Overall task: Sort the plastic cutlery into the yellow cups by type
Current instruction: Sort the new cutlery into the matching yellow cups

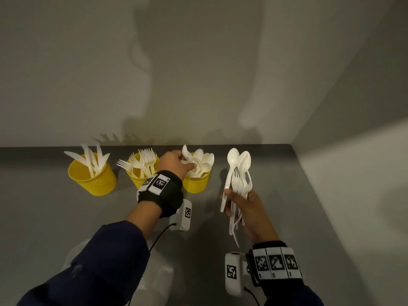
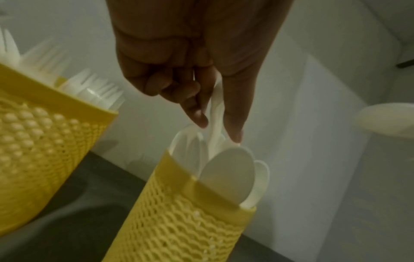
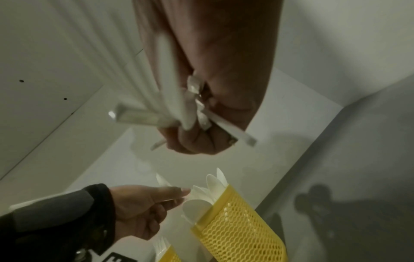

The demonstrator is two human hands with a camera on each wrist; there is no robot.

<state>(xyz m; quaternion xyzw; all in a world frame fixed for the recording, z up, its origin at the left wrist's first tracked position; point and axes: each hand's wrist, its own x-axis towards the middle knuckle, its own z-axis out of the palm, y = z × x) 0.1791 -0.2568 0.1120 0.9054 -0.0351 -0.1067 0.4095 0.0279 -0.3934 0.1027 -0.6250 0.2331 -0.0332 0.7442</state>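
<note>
Head view: left hand (image 1: 176, 162) pinches a glossy spoon (image 1: 185, 153) over seemingly perforated cup (image 1: 196, 183); right hand (image 1: 247, 208) clutches cutlery (image 1: 239, 173).

The spoons (image 1: 239, 171) are white plastic, smooth with a slight gloss. The yellow cups (image 1: 92, 175) are plastic with an open mesh wall (image 2: 179, 230) and a smooth rim. The tabletop (image 1: 44, 217) is grey and matt. The wrist bands (image 1: 163, 195) look like black cloth.

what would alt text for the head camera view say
A left hand lowers a white plastic spoon into the rightmost of three yellow cups on a grey counter, while the right hand holds a bundle of mixed cutlery. The other cups hold knives and forks.
</note>
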